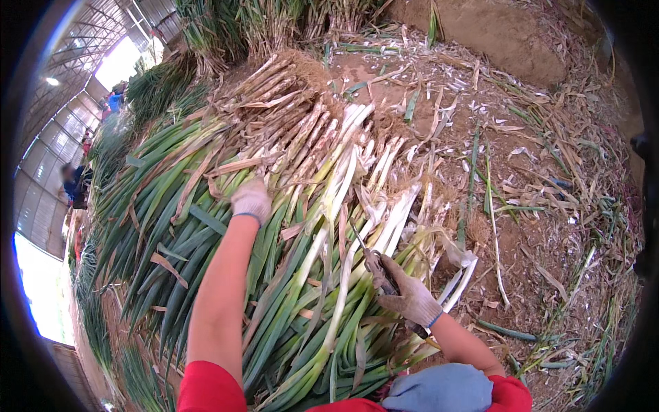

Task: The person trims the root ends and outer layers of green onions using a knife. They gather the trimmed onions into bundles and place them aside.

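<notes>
My left hand (251, 200), in a pale knit glove, reaches into a big pile of green onions (180, 206) where the brown stalks meet the green leaves; its fingers are partly hidden there, and whether they grip a stalk does not show. My gloved right hand (412, 298) is closed around an air blow gun (380, 273) with a thin metal nozzle and a hose at its lower end. The nozzle points up and left over peeled white onion stalks (342, 180). Unpeeled, soil-brown stalks (278, 98) with roots lie beyond my left hand.
Upright onion bundles (262, 31) stand at the far side. Dry husks and leaf scraps (535, 154) cover the dirt floor on the right, near an earthen mound (494, 36). Another person (77, 180) is far off at the left, within a metal-roofed shed (46, 165).
</notes>
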{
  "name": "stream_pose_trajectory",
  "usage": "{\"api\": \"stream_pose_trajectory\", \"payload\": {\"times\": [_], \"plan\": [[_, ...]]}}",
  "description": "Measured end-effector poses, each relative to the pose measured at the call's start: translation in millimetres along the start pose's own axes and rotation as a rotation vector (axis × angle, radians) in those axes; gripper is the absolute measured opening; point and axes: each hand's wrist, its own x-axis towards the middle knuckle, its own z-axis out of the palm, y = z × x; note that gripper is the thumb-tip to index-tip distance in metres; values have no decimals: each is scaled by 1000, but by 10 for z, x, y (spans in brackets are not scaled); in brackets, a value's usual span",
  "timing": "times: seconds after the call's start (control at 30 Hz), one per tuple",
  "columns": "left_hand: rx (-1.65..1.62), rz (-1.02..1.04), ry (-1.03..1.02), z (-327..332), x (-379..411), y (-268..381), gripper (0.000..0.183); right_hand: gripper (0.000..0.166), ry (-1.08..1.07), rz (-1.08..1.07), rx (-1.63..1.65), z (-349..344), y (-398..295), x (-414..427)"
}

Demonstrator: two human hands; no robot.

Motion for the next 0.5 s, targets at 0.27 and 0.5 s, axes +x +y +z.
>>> {"api": "stream_pose_trajectory", "payload": {"times": [0.27,0.5], "plan": [[-302,144,-216,-847,-1022,892,69,98,-1,73,15,-94,125,-170],[-494,80,-421,-569,-2022,1297,64,98,130,-56,-74,-89,244,-312]]}}
